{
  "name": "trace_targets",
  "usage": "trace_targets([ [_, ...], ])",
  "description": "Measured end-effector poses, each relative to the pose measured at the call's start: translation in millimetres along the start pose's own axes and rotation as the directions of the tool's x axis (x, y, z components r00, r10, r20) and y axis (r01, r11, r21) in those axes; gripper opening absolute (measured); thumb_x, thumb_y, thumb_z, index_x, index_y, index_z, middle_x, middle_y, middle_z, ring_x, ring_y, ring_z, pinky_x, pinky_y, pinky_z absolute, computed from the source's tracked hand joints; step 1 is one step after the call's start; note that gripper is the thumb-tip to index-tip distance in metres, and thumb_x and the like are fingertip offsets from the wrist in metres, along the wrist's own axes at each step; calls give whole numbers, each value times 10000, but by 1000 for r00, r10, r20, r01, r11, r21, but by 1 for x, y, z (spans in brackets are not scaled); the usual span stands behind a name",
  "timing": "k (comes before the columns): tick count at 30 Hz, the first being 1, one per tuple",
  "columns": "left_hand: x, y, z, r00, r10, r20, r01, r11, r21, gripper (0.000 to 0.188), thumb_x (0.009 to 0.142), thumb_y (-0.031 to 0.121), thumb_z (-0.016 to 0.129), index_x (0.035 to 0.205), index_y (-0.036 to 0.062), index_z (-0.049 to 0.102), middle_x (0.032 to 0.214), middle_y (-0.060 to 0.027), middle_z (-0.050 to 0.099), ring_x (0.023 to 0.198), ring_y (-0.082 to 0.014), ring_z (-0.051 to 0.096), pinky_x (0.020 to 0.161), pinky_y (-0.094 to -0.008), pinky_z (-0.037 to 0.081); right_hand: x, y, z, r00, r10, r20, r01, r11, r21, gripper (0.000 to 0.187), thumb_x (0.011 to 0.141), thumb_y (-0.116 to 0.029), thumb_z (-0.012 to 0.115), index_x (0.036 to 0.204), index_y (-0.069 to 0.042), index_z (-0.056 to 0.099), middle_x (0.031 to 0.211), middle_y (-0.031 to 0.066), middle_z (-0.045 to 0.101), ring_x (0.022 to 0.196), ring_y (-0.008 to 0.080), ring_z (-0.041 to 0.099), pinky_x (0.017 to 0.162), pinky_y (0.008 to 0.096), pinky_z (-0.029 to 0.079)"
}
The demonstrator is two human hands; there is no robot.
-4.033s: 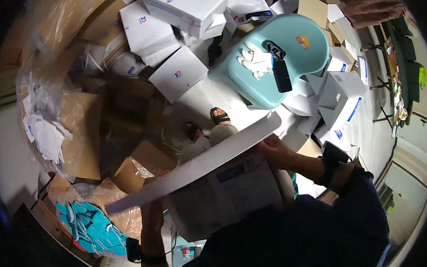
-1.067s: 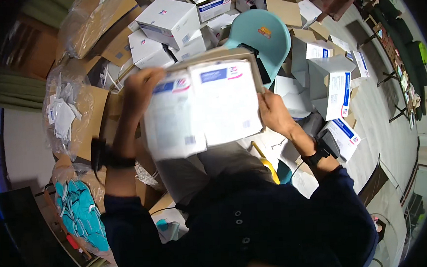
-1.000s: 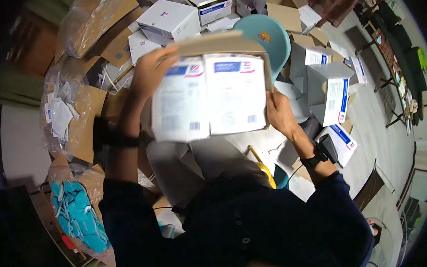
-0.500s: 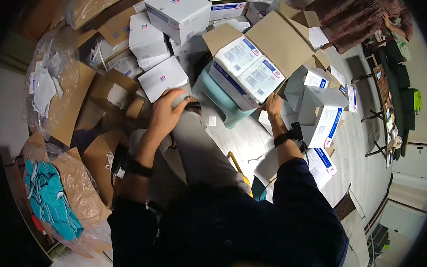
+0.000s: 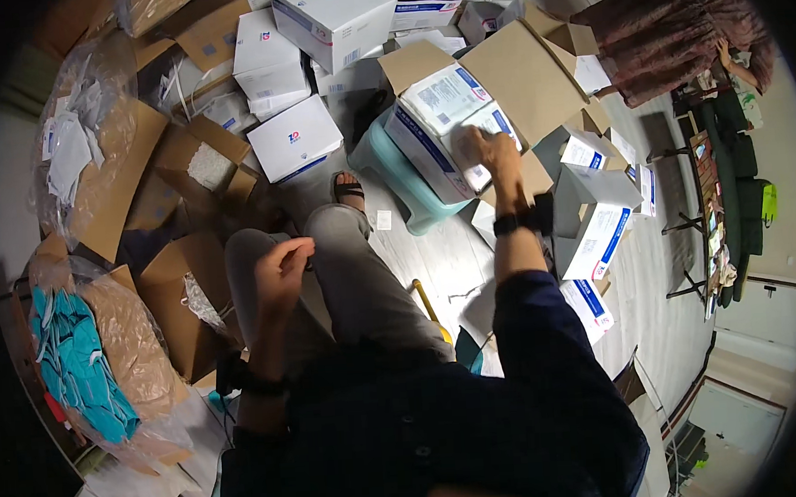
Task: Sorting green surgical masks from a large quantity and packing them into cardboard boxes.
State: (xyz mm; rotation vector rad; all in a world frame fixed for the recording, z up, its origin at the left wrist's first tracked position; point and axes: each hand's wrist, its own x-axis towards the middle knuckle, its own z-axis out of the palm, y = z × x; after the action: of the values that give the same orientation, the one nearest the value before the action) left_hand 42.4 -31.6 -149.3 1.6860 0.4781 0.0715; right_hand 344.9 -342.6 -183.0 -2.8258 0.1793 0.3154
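A carton (image 5: 425, 160) stands with its flaps up on a pale blue-green plastic stool (image 5: 391, 181). White plastic-wrapped packs with blue printed corners fill it in two columns. My right hand (image 5: 494, 156) is over the nearer right pack (image 5: 491, 122), fingers curled down onto its top; the fingertips are partly hidden. Above my lap is my left hand (image 5: 281, 269), its fingers drawn together and slightly blurred, with nothing visible in them. A closed white box (image 5: 296, 138) lies on the floor left of the stool, beyond my knees.
More white boxes (image 5: 334, 20) are stacked behind. Opened white cartons (image 5: 597, 227) stand to the right. On the left are brown cartons (image 5: 187, 302) and a plastic-lined one holding teal fabric items (image 5: 81, 363). Another person (image 5: 676, 31) stands at the far right beside a long table (image 5: 707, 202).
My right hand has moved from the carton's near right corner up onto the packs. My left hand has drawn back from beside my knee to above my lap.
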Motion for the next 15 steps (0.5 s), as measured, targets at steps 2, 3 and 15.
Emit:
trace_targets([
  [2,11,11,25,996,17,83,-11,998,-68,163,945,71,599,1061,-20,668,979,-96,706,931,-124,656,835,-238,497,58,37,36,999,-9,44,11,999,-51,547,855,-535,576,836,-7,717,889,216,701,978,366,667,784,432,528],
  [3,6,8,21,998,-4,56,9,997,-83,160,946,69,597,1058,-20,668,978,-96,706,931,-125,656,840,-240,497,47,0,39,988,29,154,-24,999,-33,471,866,-488,588,978,-46,707,917,183,713,935,376,678,779,445,536],
  [15,-33,-14,10,992,-104,70,110,989,-95,163,935,76,598,1031,-25,683,951,-81,700,889,-120,646,805,-243,502,-3,-89,42,815,516,266,-495,857,-144,1337,654,-627,766,1490,58,-21,1482,262,335,1369,348,368,1117,443,319],
])
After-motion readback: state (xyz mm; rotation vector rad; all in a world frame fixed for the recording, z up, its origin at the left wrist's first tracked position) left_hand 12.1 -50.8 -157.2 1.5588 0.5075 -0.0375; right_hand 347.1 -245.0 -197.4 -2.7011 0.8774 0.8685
